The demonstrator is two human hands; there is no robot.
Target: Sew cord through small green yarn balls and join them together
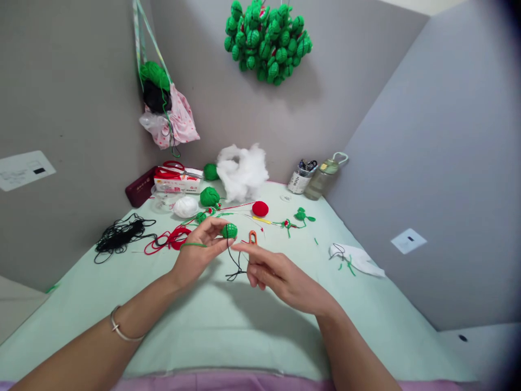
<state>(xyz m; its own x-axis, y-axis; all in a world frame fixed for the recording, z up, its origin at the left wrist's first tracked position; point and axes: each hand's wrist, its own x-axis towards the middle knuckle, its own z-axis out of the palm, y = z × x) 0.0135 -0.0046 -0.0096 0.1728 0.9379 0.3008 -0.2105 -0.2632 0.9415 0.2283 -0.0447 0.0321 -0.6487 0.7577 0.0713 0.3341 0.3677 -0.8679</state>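
Observation:
My left hand [201, 247] pinches a small green crocheted piece [230, 231], rounded in shape, between thumb and fingers. A green strand lies across the back of this hand. From the crocheted piece a black yarn strand [229, 251] hangs down, looping toward my right hand [280, 277]. The right index finger points at the green piece, close to the left thumb. Its other fingers are curled, and the black yarn runs into them; whether a needle is there too is hidden. Just beyond lies an orange stitch marker [253, 237].
Around the hands lie black yarn [122, 236], red yarn [178, 238], a red ball [260, 208], a yellow-handled crochet hook [261, 220] and white stuffing [242, 172]. Red scissors [173, 171] rest on a box. A bottle [323, 176] stands back right. Green crocheted pieces [266, 43] hang above.

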